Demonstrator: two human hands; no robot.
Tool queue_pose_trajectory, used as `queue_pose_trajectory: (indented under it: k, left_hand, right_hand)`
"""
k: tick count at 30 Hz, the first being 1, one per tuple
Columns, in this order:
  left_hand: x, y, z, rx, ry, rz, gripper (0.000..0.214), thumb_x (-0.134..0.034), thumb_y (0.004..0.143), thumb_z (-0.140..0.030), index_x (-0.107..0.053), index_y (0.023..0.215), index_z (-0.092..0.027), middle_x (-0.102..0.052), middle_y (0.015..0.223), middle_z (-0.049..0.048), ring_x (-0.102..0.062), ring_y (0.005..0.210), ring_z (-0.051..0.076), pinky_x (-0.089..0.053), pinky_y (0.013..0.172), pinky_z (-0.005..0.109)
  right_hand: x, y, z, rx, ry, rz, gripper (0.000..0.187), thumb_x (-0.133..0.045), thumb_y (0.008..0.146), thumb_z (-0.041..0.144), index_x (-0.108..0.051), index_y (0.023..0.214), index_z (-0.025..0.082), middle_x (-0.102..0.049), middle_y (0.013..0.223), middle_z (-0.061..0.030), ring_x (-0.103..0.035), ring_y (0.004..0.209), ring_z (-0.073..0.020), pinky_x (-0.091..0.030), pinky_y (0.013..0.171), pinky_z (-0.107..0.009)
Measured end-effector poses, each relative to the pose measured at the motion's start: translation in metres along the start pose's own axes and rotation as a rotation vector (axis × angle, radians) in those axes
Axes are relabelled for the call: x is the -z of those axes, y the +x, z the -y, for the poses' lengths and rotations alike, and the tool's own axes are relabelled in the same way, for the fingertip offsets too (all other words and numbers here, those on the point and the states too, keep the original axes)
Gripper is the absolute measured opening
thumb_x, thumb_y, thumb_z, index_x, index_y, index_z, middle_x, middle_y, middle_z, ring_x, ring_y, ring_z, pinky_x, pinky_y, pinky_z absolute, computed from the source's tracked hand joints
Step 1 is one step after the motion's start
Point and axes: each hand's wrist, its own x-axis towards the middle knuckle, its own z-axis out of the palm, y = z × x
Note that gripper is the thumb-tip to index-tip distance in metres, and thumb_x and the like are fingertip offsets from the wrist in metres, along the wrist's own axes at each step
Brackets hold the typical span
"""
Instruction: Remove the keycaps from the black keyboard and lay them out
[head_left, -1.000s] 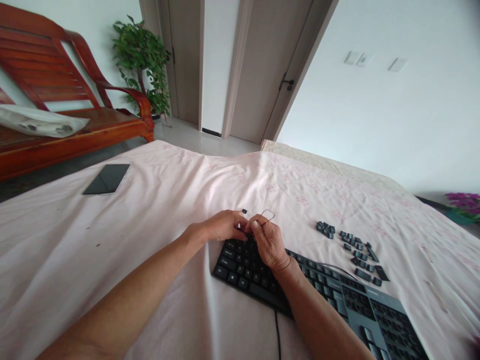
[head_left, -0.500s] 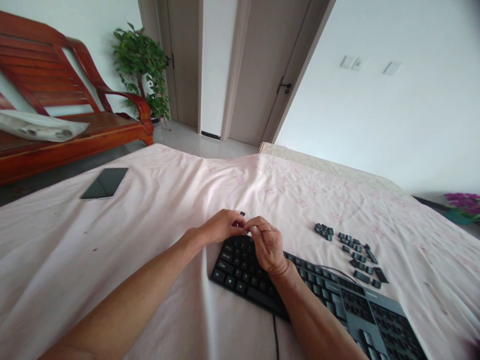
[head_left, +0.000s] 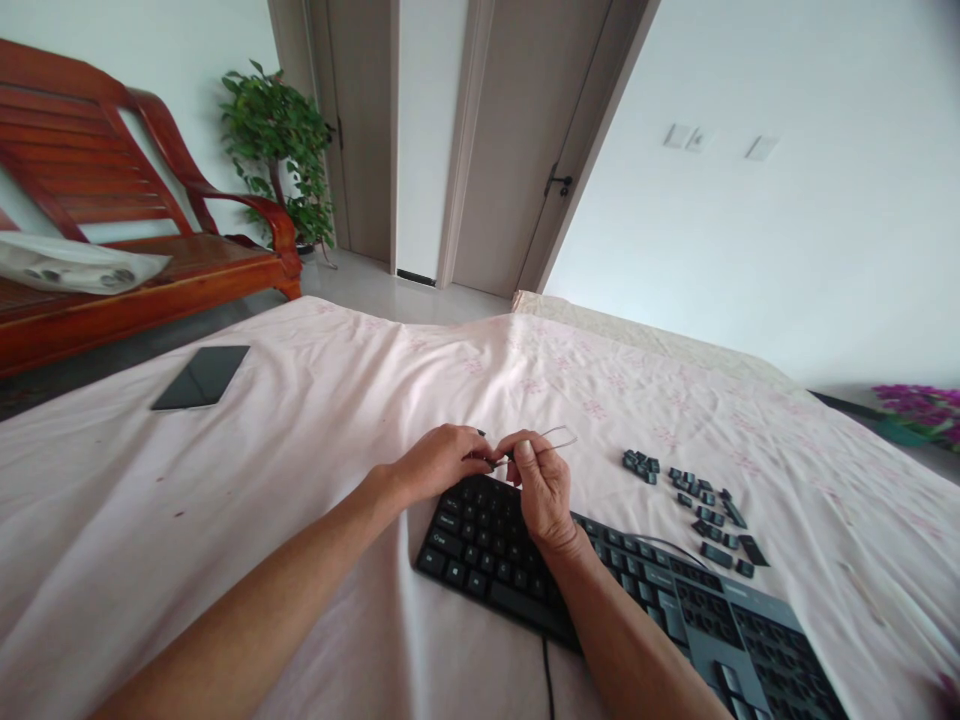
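Both my hands meet just above the far left edge of a black keyboard (head_left: 517,600). My left hand (head_left: 442,462) is closed, its fingertips pinching a small dark piece that looks like a keycap (head_left: 493,464). In a pinch grip, my right hand (head_left: 544,490) holds a wire keycap puller (head_left: 562,437), whose thin loop sticks out to the right past the knuckles. My fingers hide most of the puller. Another dark key (head_left: 481,432) shows just beyond my left fingers. At its right end, the keyboard has bare sections (head_left: 709,607) without caps.
Several loose keycaps (head_left: 705,500) lie on the pink cloth (head_left: 315,400) beyond the keyboard's right half. A tablet-like dark device (head_left: 201,378) rests at the left. The keyboard's cable (head_left: 548,675) runs toward me. A wooden bench (head_left: 150,250) and a plant (head_left: 277,150) stand behind.
My right hand has turned and shifted slightly right, bringing the puller's wire loop into clear view. My left hand stays close to it, still pinched. The camera view has shifted a little.
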Motion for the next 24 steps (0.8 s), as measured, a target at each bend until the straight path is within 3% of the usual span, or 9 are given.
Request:
queue_pose_trajectory:
  k: [7, 13, 20, 24]
  left_hand:
    - [0.004, 0.000, -0.001, 0.036, 0.009, 0.047, 0.016, -0.059, 0.085, -0.029, -0.071, 0.090, -0.021, -0.072, 0.087, 0.0004, -0.065, 0.081, 0.017, -0.043, 0.072, 0.022]
    - [0.002, 0.000, -0.009, -0.005, 0.097, -0.021, 0.017, -0.056, 0.087, -0.026, -0.071, 0.091, -0.020, -0.071, 0.089, 0.0036, -0.065, 0.084, 0.018, -0.043, 0.075, 0.025]
    - [-0.005, 0.000, -0.003, 0.146, -0.344, 0.012, 0.020, -0.058, 0.083, -0.030, -0.068, 0.093, -0.017, -0.072, 0.081, 0.0023, -0.068, 0.076, 0.016, -0.049, 0.067, 0.023]
    - [-0.013, 0.001, -0.002, 0.180, -0.497, -0.055, 0.021, -0.060, 0.080, -0.030, -0.067, 0.094, -0.015, -0.072, 0.080, 0.0036, -0.069, 0.073, 0.017, -0.051, 0.066, 0.024]
  right_hand:
    - [-0.001, 0.003, -0.002, -0.044, 0.115, -0.025, 0.033, -0.043, 0.097, 0.038, -0.066, 0.085, 0.018, -0.058, 0.066, -0.0001, -0.047, 0.052, -0.0110, -0.039, 0.051, -0.025]
    - [0.000, 0.006, -0.007, -0.076, 0.211, -0.076, 0.032, -0.044, 0.097, 0.038, -0.063, 0.082, 0.017, -0.063, 0.072, -0.0024, -0.046, 0.051, -0.0099, -0.038, 0.048, -0.024]
    - [-0.002, 0.007, -0.010, -0.090, 0.301, -0.156, 0.032, -0.045, 0.095, 0.043, -0.057, 0.079, 0.018, -0.064, 0.076, -0.0030, -0.046, 0.049, -0.0089, -0.037, 0.045, -0.022]
    - [-0.001, 0.011, -0.016, -0.136, 0.384, -0.189, 0.033, -0.045, 0.094, 0.046, -0.053, 0.077, 0.019, -0.064, 0.075, -0.0022, -0.044, 0.044, -0.0077, -0.033, 0.041, -0.021]
